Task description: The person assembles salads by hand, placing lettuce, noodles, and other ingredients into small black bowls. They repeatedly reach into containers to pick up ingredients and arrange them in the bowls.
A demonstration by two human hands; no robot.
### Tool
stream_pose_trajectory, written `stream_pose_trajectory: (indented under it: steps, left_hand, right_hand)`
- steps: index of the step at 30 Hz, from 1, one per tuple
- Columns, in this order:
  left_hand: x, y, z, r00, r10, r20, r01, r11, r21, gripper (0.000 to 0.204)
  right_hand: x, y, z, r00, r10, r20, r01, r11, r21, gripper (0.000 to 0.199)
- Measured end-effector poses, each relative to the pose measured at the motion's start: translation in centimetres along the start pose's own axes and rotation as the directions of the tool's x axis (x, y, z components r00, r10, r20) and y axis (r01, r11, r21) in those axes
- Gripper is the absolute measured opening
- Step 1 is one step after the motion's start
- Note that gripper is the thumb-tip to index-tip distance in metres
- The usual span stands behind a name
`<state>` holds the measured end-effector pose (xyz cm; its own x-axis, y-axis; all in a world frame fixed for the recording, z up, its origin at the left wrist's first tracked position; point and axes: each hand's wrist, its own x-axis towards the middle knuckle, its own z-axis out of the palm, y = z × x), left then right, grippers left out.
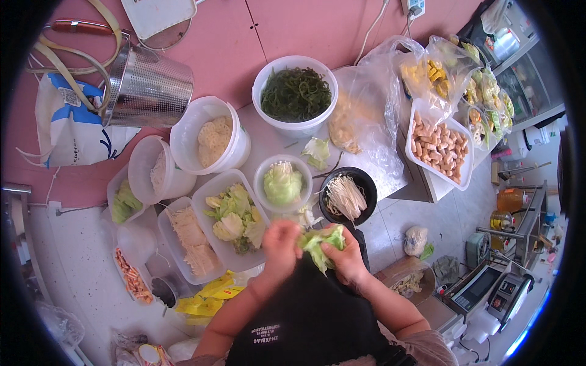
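Observation:
My right hand (pixel 347 257) is closed on a torn green lettuce leaf (pixel 320 246), thumb across it, in front of my black apron (pixel 299 311). Slightly blurred, my left hand (pixel 282 247) has its fingers curled together at the leaf's left edge. Just beyond the hands, a round clear tub (pixel 259 196) holds pale lettuce with enoki mushrooms behind it. A black bowl (pixel 373 189) of enoki mushrooms sits to its right. Left of my left hand is a rectangular clear tub (pixel 200 204) of torn lettuce. Small lettuce scraps (pixel 308 217) lie between the round tub and the bowl.
A white bucket (pixel 259 97) of dark green seaweed stands at the back. Farther left are a bucket (pixel 239 143) of lotus root slices, a tub (pixel 168 235) of tofu-skin-like sheets and a perforated metal basket (pixel 149 85). A white tray (pixel 462 177) of cut sausage pieces is at right.

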<state>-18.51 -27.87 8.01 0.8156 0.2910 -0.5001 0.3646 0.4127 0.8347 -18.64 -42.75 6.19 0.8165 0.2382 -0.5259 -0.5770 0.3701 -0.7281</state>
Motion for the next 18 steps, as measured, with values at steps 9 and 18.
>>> stream_pose_trajectory:
  steps: [9,18]
  left_hand:
    - [4.2,-3.0,-7.5,0.824,0.37,0.43,-0.566,0.51,0.647,0.021]
    - [6.4,-0.3,-4.2,0.827,0.375,0.419,-0.496,0.134,0.858,0.043]
  right_hand:
    - [3.9,-2.8,-7.6,0.594,-0.799,-0.094,0.368,0.374,-0.851,0.049]
    - [7.5,-0.6,-8.7,0.781,-0.599,0.176,0.324,0.147,-0.935,0.061]
